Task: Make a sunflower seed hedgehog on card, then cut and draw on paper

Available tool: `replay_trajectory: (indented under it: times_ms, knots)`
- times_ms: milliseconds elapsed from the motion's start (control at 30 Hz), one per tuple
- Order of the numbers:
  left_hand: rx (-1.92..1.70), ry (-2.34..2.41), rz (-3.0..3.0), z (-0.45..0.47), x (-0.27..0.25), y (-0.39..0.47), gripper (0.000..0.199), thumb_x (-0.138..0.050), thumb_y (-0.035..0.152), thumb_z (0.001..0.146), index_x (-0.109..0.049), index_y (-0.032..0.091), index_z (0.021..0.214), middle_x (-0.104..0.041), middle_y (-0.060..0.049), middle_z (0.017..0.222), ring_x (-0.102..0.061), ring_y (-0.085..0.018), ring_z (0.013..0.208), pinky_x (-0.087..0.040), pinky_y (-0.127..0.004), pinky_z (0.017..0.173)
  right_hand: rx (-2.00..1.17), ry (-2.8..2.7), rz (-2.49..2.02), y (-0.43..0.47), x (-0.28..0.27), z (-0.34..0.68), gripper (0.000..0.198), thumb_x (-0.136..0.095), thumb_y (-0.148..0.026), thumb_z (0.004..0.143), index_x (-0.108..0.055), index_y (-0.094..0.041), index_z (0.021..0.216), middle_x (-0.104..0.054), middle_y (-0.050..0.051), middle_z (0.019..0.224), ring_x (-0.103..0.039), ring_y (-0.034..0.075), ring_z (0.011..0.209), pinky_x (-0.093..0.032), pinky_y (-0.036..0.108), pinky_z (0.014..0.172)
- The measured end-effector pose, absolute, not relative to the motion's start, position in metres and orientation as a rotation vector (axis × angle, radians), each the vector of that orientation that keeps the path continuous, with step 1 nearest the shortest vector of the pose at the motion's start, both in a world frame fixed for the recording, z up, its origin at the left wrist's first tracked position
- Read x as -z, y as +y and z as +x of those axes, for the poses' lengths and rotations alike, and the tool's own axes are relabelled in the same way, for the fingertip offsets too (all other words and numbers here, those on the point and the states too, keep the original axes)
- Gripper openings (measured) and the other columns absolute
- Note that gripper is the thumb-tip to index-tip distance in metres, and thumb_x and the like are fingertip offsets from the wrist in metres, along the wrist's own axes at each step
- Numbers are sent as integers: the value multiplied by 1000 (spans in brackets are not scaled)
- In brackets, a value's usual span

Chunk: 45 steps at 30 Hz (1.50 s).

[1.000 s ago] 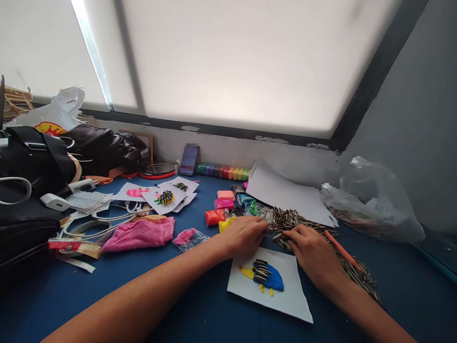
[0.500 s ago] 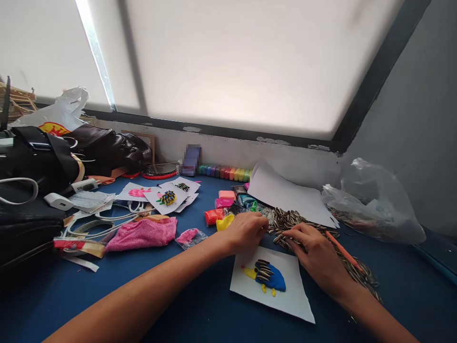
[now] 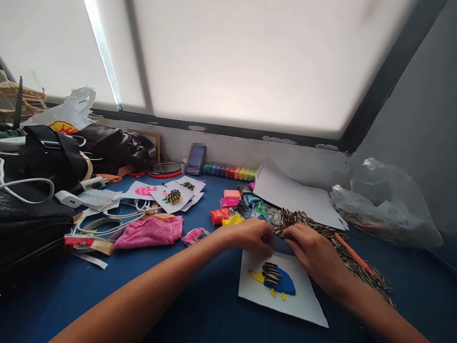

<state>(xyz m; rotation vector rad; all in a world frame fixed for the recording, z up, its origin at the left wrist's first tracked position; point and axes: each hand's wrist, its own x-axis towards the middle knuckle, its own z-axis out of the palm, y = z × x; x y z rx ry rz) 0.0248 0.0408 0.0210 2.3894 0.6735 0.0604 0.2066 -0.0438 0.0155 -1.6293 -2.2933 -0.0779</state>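
Observation:
A white sheet (image 3: 282, 312) on the blue table bears a clay hedgehog (image 3: 287, 282) with a blue body, yellow snout and yellow feet. Several striped sunflower seeds (image 3: 273, 275) lie on its front part like spines. My left hand (image 3: 254, 236) is closed above the sheet's upper left edge, its fingers curled under; what they hold, if anything, is hidden. My right hand (image 3: 314, 250) pinches what looks like a sunflower seed at its fingertips, close to my left hand. Just behind both hands spreads a seed pile (image 3: 294, 217).
An orange stick (image 3: 355, 255) lies over more seeds at right. Behind are clay packs (image 3: 219, 216), blank paper (image 3: 296, 193) and a clear plastic bag (image 3: 389, 214). Leftward are finished pictures (image 3: 171, 197), a pink cloth (image 3: 150, 232), white cables (image 3: 103, 224) and black bags (image 3: 32, 214).
My right hand has drawn in from the seed pile toward my left hand, and the gap between them is smaller. The whole view has shifted slightly, with things now further right.

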Motion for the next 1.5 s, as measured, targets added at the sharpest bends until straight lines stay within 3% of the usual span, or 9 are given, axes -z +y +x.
replay_trajectory:
  times_ms: [167,300,400,600,767,1100,1267,1400,1500]
  knots:
    - [-81,683,2351,25,-19,42,13,-65,23,74,-68,16,85,-63,1,77,-54,-11,68,-35,-19,52,-334,-2089,-1605,-72,-18,199,21,-45,-26,92,-67,-24,90,-70,5,90,-66,19,78,-54,30,67]
    - [-198,692,2310,25,-20,40,22,-66,22,73,-68,16,94,-61,2,77,-52,-10,67,-35,-18,53,-436,-1944,-1603,-78,-13,200,25,-45,-33,92,-67,-24,99,-70,5,94,-66,19,79,-54,29,66]
    - [-328,630,2193,26,-25,39,18,-63,19,79,-70,13,94,-61,1,74,-51,-9,66,-37,-19,56,-509,-1857,-1633,-78,-14,204,24,-47,-37,90,-65,-24,100,-70,3,81,-64,19,68,-51,27,57]
    - [-204,416,1851,27,-31,35,24,-63,32,85,-69,13,97,-66,-2,79,-56,-10,71,-44,-20,64,-710,-1730,-1571,-79,-26,202,25,-51,-43,89,-63,-22,86,-70,3,78,-66,20,71,-53,28,60]
    - [-213,500,1855,28,-28,33,26,-61,38,85,-66,12,83,-58,1,68,-47,-7,58,-35,-19,52,-457,-1783,-1521,-82,-27,198,20,-55,-41,88,-66,-24,90,-70,4,82,-65,19,70,-53,29,61]
    - [-182,365,1748,23,-31,31,42,-62,55,81,-65,13,80,-49,3,65,-41,-6,56,-33,-21,55,206,-2081,-1379,-85,-15,201,18,-48,-28,94,-67,-26,94,-71,4,88,-68,18,77,-52,29,69]
    - [-200,427,1925,20,-32,39,34,-54,44,89,-67,13,84,-52,3,67,-43,-6,57,-34,-20,54,101,-2038,-1457,-85,-18,199,23,-46,-31,95,-66,-26,85,-70,4,81,-66,18,71,-50,29,64]
    - [-151,561,2100,14,-28,51,12,-64,22,78,-68,13,85,-60,1,73,-49,-8,65,-37,-18,57,-219,-1992,-1592,-85,-20,199,25,-48,-33,92,-66,-26,77,-68,2,73,-63,17,61,-47,27,52]
    - [-83,574,2148,13,-23,54,11,-68,18,72,-69,13,82,-62,1,75,-52,-9,66,-39,-19,57,-341,-1965,-1654,-84,-15,200,23,-50,-33,89,-68,-27,75,-67,1,70,-60,16,57,-44,26,50]
